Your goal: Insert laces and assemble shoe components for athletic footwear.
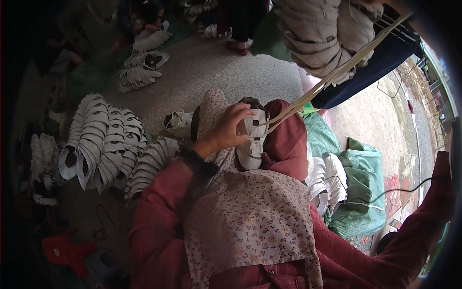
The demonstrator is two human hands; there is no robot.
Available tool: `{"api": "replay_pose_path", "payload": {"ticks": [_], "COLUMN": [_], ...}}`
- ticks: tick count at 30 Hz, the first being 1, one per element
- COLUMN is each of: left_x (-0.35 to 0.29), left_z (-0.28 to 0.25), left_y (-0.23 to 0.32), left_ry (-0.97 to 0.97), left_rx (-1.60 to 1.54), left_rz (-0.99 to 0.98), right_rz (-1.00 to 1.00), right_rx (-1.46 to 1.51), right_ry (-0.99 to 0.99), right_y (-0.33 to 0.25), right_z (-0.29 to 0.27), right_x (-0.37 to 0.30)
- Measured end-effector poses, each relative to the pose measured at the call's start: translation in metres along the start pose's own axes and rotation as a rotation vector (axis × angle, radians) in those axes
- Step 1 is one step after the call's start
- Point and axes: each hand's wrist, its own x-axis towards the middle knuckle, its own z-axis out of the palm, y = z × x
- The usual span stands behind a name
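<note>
Flower-printed cloth makes up the apron (250, 216) at six o'clock, with a white shoe (255, 129) lying on the lap just beyond, clock centre. The left hand (225, 132) comes in from nine o'clock, gripping the shoe: fingers over its far part, thumb nearer, the lacing area just right of the fingertips. Cream laces (355, 59) run from it, taut, toward half past one; lacing looks under way, the long lengths and lack of a knot suggesting threading or tightening is left. Only a sliver of what seems the right hand (397, 6) shows at the rim there; I cannot tell whether its fingers are closed. Farther out, nested white uppers (98, 139) stand at nine o'clock, their lacing unclear, a green sack (361, 185) at four, beige bundles (313, 38) at one, and more uppers (139, 77) at ten.
</note>
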Motion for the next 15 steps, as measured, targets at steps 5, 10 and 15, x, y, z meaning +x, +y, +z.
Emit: {"api": "replay_pose_path", "payload": {"ticks": [5,10,15], "left_x": [-0.014,-0.005,-0.009], "left_z": [0.007,0.009,0.013], "left_y": [0.021,0.026,0.026], "left_ry": [0.041,0.031,0.023], "left_rx": [0.217,0.372,0.482], "left_rz": [0.063,0.184,0.276], "right_rz": [-0.02,-0.067,-0.108], "right_rx": [-0.013,-0.033,-0.058], "right_ry": [0.07,0.148,0.235], "right_y": [-0.003,-0.01,-0.017], "right_z": [-0.012,-0.022,-0.033], "right_x": [-0.001,-0.008,-0.02]}}
